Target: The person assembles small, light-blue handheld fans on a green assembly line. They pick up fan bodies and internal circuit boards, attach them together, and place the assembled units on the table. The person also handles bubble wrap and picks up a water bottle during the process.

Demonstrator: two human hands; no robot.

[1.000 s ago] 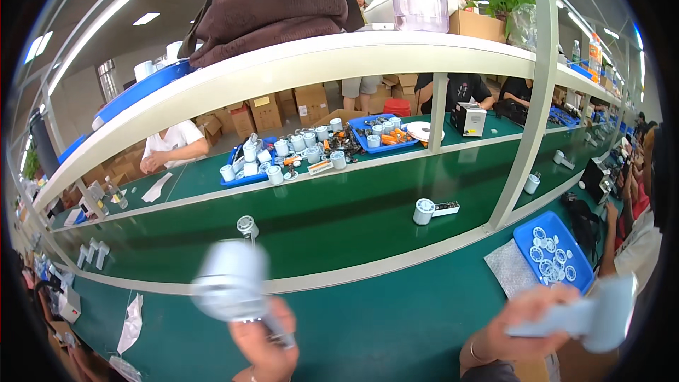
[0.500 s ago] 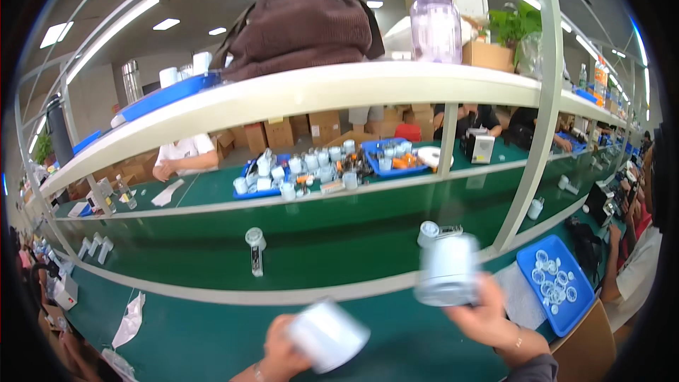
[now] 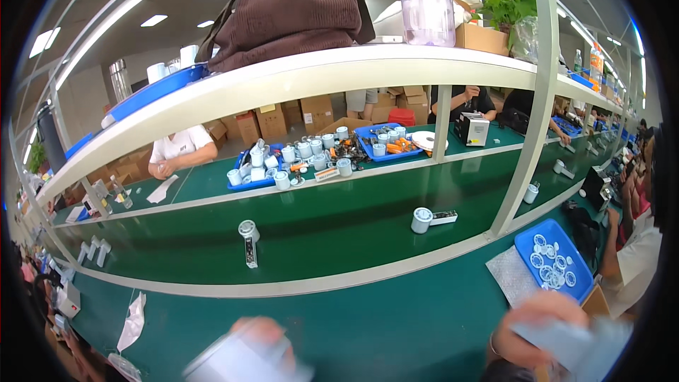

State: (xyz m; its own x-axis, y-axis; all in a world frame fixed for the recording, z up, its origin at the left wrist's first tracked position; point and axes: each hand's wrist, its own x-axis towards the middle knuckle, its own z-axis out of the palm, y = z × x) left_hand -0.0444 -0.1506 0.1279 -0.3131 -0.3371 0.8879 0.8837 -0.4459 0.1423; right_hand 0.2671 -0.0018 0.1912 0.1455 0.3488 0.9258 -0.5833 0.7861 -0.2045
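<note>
Low at the front of the green bench, my left hand [image 3: 263, 330] is closed round a pale cylindrical housing [image 3: 233, 361], smeared by motion and cut off by the lower edge. Farther right, my right hand [image 3: 541, 318] grips a pale blue-white housing [image 3: 590, 350], also blurred, near the near end of a blue tray [image 3: 522, 246] of clear ring-shaped parts [image 3: 541, 259]. A bubble-wrap sheet [image 3: 511, 279] lies beside that tray.
Beyond the bench edge, the green belt carries pale round-headed units [image 3: 422, 220]. A white-edged shelf [image 3: 318, 74] and its upright post [image 3: 530, 134] stand ahead. Across the belt, trays of housings [image 3: 254, 182] sit near a co-worker [image 3: 182, 152]. Another person [image 3: 636, 262] is at right.
Both hands have come down toward me with their housings. My left hand has also gone left, my right hand right, below the blue tray. The view has shifted slightly.
</note>
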